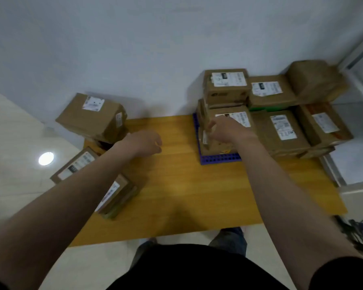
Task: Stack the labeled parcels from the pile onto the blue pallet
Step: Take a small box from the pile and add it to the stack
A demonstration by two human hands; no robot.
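Mostly done, by my reckoning: the stack of brown cardboard boxes, white-labelled, covered the blue gridded plastic pallet; about four lay in the pile at the wooden table's left. Right hand gripped an upright parcel at the pallet's front corner. Left hand hung loosely curled, empty.

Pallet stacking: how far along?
Done: several stacked parcels on the pallet. In hand: right hand grips the front parcel at the pallet's edge; left hand is empty. Left: at least three in the pile on the table.
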